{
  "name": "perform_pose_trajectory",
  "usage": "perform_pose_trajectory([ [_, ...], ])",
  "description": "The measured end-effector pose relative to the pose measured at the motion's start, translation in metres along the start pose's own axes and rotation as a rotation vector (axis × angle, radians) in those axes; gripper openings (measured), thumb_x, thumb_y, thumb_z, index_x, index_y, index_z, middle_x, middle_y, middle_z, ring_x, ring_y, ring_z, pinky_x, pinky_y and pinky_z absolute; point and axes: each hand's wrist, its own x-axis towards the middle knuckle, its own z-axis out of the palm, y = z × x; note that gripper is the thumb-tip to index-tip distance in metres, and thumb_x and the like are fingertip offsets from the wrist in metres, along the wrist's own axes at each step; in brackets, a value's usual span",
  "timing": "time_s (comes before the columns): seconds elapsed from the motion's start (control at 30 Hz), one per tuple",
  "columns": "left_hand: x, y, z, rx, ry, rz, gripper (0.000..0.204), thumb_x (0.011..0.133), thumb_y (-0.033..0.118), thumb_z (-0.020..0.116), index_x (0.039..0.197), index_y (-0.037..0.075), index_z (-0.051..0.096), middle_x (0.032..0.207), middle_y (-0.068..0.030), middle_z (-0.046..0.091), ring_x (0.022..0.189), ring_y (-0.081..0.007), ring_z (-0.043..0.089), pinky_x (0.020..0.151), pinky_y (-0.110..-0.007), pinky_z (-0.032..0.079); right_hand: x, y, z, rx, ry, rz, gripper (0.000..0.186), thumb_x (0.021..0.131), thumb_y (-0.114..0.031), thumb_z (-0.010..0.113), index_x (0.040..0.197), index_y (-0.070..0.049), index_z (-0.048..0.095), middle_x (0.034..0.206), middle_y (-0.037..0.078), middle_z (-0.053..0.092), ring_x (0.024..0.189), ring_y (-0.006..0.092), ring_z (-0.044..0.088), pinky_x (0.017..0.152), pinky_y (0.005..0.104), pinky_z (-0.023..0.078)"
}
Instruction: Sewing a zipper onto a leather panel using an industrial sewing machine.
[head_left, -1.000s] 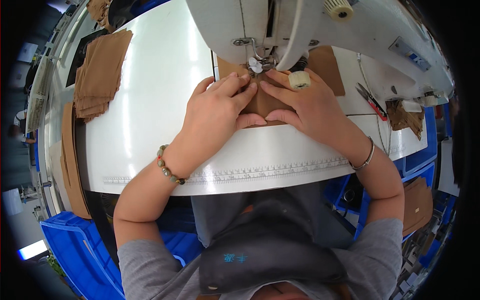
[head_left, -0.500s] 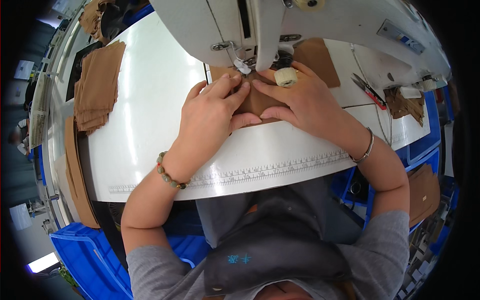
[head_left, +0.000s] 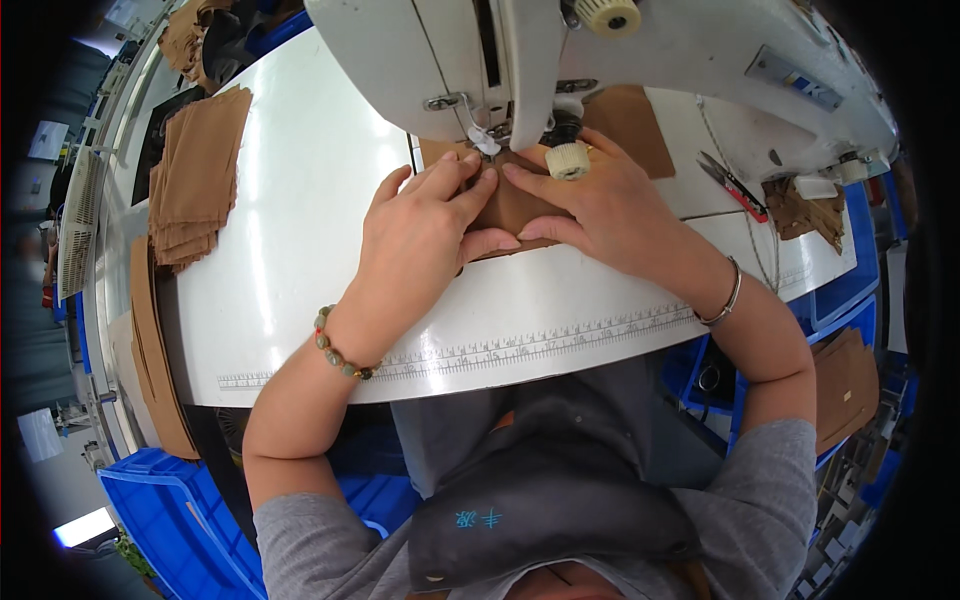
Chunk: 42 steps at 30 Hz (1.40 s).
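Observation:
A brown fabric piece lies on the white table under the needle area of a white sewing machine. My left hand holds its left side, fingers bent and pressed down close to the presser foot. On the other side my right hand grips the same piece, its index finger pointing toward the needle. My thumbs almost meet at the fabric's near edge. A cream knob on the machine hides part of the right fingers. How many layers lie under my hands cannot be seen.
A stack of brown pieces lies on the table's left. Thread snips with red handles and brown scraps are at the right. Another brown piece lies behind the machine head. A printed ruler follows the near edge; blue bins stand below.
The view has shifted slightly, so the machine appears a little lower. My hands keep almost the same grip on the fabric; only slight finger movement shows.

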Motion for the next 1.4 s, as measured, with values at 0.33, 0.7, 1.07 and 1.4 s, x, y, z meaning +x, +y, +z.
perform_pose_trajectory([
  [0.33, -0.006, 0.004, 0.003, 0.111, 0.055, -0.007, 0.059, 0.085, 0.049, 0.077, 0.127, 0.007, 0.075, 0.132, -0.0074, 0.072, 0.13, -0.0282, 0.064, 0.107, -0.044, 0.049, -0.002, 0.011, -0.03, -0.308, 0.067, 0.138, 0.049, 0.098, -0.044, 0.067, 0.128, -0.006, 0.072, 0.127, 0.011, 0.073, 0.13, 0.0298, 0.063, 0.119, 0.0503, 0.038],
  [0.7, -0.012, 0.004, -0.003, -0.035, 0.023, -0.001, 0.062, 0.081, 0.045, 0.082, 0.125, 0.003, 0.074, 0.133, -0.0104, 0.072, 0.13, -0.0311, 0.064, 0.108, -0.044, 0.05, -0.044, -0.076, -0.025, -0.161, -0.011, -0.236, 0.042, 0.089, -0.024, 0.069, 0.11, 0.013, 0.074, 0.103, 0.029, 0.075, 0.102, 0.0378, 0.071, 0.11, 0.0547, 0.048],
  [1.07, -0.011, 0.011, -0.003, 0.008, 0.0, -0.013, 0.078, 0.073, 0.053, 0.083, 0.131, 0.001, 0.072, 0.136, -0.012, 0.07, 0.132, -0.0327, 0.063, 0.109, -0.044, 0.049, -0.012, -0.031, -0.021, -0.061, 0.025, -0.138, 0.034, 0.086, -0.026, 0.073, 0.112, -0.004, 0.078, 0.106, 0.014, 0.073, 0.1, 0.029, 0.07, 0.105, 0.047, 0.051],
  [1.4, -0.01, 0.015, -0.004, 0.048, 0.005, -0.013, 0.078, 0.073, 0.054, 0.082, 0.13, 0.002, 0.073, 0.135, -0.0114, 0.071, 0.129, -0.0318, 0.065, 0.107, -0.043, 0.049, -0.002, -0.016, -0.005, -0.159, 0.064, -0.104, 0.052, 0.083, -0.044, 0.08, 0.122, -0.01, 0.077, 0.122, 0.009, 0.071, 0.122, 0.0268, 0.064, 0.107, 0.0446, 0.046],
])
